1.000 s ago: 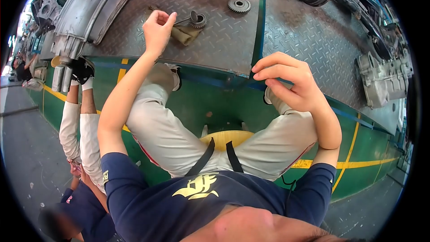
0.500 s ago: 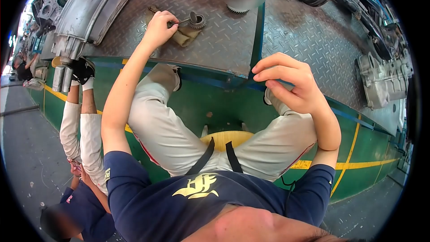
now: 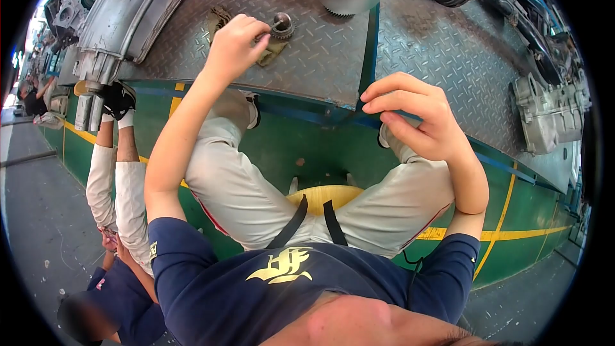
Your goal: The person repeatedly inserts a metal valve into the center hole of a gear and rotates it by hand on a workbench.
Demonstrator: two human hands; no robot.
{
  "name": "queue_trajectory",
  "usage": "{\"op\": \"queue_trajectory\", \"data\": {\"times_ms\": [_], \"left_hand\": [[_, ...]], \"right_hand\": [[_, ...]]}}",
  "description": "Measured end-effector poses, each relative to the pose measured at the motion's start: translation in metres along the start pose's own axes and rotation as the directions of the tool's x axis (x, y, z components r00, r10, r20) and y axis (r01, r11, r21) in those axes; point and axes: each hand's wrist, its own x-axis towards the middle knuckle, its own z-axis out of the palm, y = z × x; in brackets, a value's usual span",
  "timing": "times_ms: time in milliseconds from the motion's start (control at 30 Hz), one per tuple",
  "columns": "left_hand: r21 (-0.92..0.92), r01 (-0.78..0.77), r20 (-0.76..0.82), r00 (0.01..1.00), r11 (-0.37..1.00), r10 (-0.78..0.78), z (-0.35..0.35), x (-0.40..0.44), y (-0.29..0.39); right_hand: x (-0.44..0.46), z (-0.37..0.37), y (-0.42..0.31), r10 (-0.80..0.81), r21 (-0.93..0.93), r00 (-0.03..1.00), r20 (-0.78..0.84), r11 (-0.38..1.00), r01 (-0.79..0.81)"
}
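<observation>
Head view: left hand [image 3: 237, 46] just left of gear [image 3: 286, 32], can't tell grip; right hand [image 3: 415, 114] right of gear, loosely spread, empty. Seemingly fine handling beside gear; next move needs steadiness.

Left arm [image 3: 179, 125] and right arm [image 3: 471, 179], both bent at the elbow.
Left hand [image 3: 237, 48] farther forward, fingers curled toward the thumb; right hand [image 3: 419, 115] with fingers extended, slightly bent, thumb apart.

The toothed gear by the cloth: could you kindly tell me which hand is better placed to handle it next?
Probably the left hand: its fingertips are close beside the gear, while the right hand, though open, is clearly farther from it.
</observation>
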Motion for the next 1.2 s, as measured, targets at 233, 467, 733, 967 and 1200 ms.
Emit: {"op": "queue_trajectory", "data": {"times_ms": [233,467,733,967,1200], "left_hand": [[-0.043,-0.168,0.068,0.983,0.985,0.171,0.022,0.006,0.019],[0.076,-0.252,0.110,0.964,0.965,0.243,0.045,0.039,0.019],[-0.078,0.233,0.049,0.972,0.969,-0.230,0.070,0.076,-0.029],[-0.340,0.542,0.024,0.822,0.768,-0.569,0.069,0.049,-0.073],[-0.696,0.671,0.333,0.617,0.256,-0.713,0.030,0.009,-0.064]], "right_hand": [[-0.001,-0.001,0.000,-0.004,0.003,1.000,-0.002,1.000,0.004],[-0.001,-0.002,0.000,0.006,-0.006,1.000,-0.005,1.000,-0.006],[0.002,-0.001,0.001,0.006,-0.020,1.000,-0.010,1.000,-0.006],[-0.005,-0.004,-0.002,0.020,-0.036,0.999,-0.026,0.999,-0.021],[0.000,-0.002,0.001,0.012,-0.012,1.000,-0.013,1.000,-0.012]]}}
